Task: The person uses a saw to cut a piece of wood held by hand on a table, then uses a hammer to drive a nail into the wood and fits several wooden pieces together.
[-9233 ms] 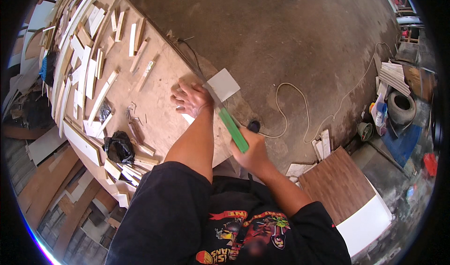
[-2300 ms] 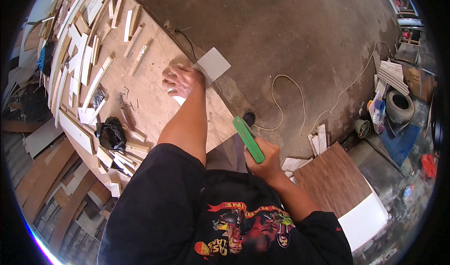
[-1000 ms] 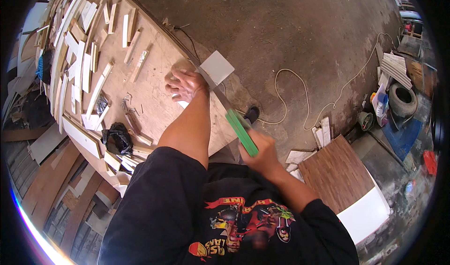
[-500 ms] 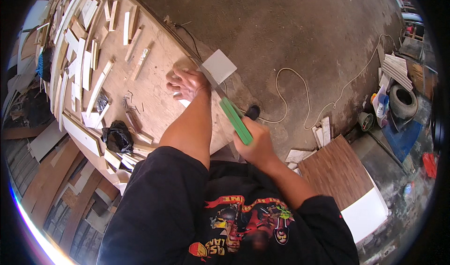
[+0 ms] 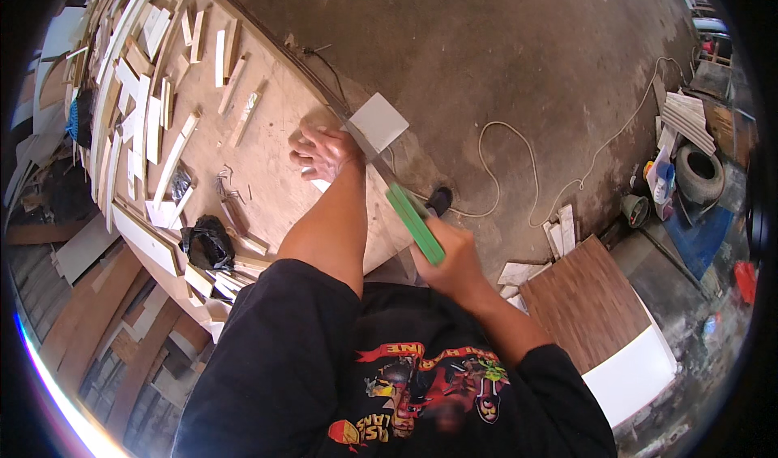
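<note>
My right hand [image 5: 450, 257] is closed around the green handle of a hand saw [image 5: 415, 224]. The saw's metal blade runs up and left from the handle, across a white board [image 5: 379, 122]. This board juts out past the edge of the wooden worktable [image 5: 275, 182]. With bent fingers, my left hand [image 5: 327, 151] presses the board down on the tabletop, just left of the blade. A bit of white shows under that palm; the hand hides the rest.
Cut wood strips [image 5: 170, 156], a black plastic bag [image 5: 207, 243] and loose nails [image 5: 231, 184] lie on the table. A pale cord [image 5: 531, 170] winds over the floor. At right stand a wood-patterned panel [image 5: 585, 304] and a tyre [image 5: 700, 174].
My right hand and the saw have shifted slightly down and right, drawn back along the blade's line. My left hand stays on the board.
</note>
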`<state>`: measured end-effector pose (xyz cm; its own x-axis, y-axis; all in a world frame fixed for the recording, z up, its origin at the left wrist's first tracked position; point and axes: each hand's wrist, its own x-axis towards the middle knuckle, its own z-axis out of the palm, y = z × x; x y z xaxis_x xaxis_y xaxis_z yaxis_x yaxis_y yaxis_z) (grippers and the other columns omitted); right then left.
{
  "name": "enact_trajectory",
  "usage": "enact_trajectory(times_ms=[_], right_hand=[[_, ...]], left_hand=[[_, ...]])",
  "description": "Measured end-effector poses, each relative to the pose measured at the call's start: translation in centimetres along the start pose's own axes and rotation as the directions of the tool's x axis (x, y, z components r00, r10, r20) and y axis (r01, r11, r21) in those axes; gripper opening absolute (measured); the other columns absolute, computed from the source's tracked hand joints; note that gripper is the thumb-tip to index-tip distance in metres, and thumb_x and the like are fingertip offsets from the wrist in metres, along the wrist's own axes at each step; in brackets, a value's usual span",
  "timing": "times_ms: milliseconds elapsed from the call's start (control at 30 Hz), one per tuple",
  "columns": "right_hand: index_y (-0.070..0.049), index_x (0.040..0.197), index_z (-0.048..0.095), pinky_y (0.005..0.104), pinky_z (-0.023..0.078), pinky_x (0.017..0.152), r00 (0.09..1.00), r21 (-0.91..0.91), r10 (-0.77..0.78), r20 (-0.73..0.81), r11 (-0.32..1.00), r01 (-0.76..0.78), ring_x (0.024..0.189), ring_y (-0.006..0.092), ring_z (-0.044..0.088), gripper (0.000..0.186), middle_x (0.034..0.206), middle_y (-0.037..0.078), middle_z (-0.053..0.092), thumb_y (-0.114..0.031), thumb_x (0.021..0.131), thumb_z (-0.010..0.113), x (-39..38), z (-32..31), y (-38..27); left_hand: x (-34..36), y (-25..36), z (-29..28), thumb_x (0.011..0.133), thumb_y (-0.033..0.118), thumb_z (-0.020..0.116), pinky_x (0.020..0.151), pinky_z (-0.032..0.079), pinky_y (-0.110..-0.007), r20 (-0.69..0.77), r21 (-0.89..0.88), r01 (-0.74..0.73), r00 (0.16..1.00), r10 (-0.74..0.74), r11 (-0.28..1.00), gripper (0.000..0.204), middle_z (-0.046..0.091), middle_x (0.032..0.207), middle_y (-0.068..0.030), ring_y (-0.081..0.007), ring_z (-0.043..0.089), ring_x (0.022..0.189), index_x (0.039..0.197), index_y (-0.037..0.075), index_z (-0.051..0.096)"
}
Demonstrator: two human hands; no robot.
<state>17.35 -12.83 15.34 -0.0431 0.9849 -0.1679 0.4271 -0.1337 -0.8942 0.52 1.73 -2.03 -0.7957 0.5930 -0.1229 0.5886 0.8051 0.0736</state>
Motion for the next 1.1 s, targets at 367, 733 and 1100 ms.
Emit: enact_trajectory(times_ms=[367,733,1100], right_hand=[[-0.004,0.083,0.055,0.0504,0.051,0.062,1.000,-0.041,-0.001,0.021,0.999,0.002,0.074,0.0435,0.064,0.021,0.077,0.022,0.063,-0.010,0.079,0.074,-0.3,0.9,0.6],[-0.004,0.082,0.053,0.0508,0.050,0.061,1.000,-0.041,-0.030,-0.005,0.999,0.029,0.071,0.0433,0.064,0.021,0.074,0.021,0.061,-0.009,0.078,0.073,-1.1,1.0,1.5],[-0.004,0.083,0.054,0.0489,0.051,0.060,0.998,-0.072,-0.062,0.014,0.995,0.062,0.071,0.0412,0.065,0.021,0.076,0.019,0.062,-0.009,0.078,0.073,-0.4,0.6,0.9]], left_hand=[[0.0,-0.4,0.1,0.102,0.033,0.044,0.107,0.029,-0.060,0.008,0.017,0.007,1.000,-0.007,1.000,0.049,0.028,0.161,-0.0137,-0.0375,0.023,0.148,0.150,0.028,0.040],[-0.4,-0.3,-0.6,0.100,0.030,0.045,0.107,0.029,-0.058,0.027,0.004,0.002,1.000,-0.002,1.000,0.051,0.026,0.163,-0.0133,-0.0372,0.022,0.149,0.151,0.028,0.039],[-0.2,-0.5,-0.3,0.101,0.031,0.044,0.107,0.028,-0.058,0.020,0.015,-0.009,1.000,0.009,1.000,0.051,0.026,0.162,-0.0143,-0.0383,0.023,0.147,0.151,0.029,0.038]])
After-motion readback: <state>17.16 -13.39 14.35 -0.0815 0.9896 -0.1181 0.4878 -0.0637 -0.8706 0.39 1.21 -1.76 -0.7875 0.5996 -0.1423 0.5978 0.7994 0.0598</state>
